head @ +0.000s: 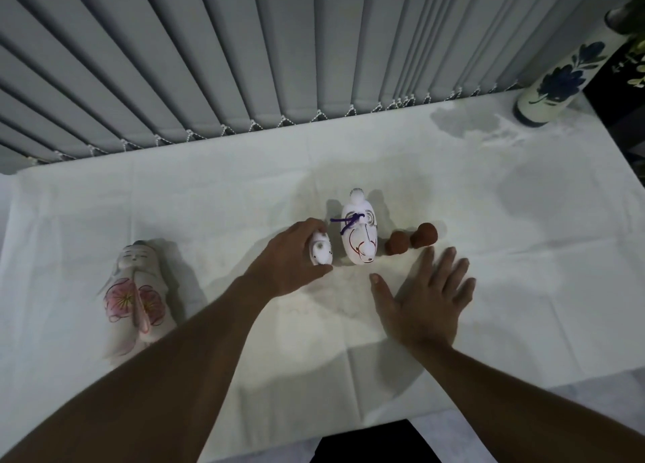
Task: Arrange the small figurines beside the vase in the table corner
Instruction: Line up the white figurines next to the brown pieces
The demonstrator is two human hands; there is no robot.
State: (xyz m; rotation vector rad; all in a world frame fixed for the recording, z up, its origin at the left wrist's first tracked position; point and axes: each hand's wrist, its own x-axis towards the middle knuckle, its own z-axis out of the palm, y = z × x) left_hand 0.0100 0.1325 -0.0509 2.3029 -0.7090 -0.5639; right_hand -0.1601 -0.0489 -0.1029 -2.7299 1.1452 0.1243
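While my left hand (286,260) pinches the small figurine (321,253), light, glazed, brittle, my right hand (424,298) lies spread.

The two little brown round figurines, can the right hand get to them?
Probably yes. The right hand is open and flat on the white tablecloth, its fingertips just short of the two small brown round figurines, with nothing between them.
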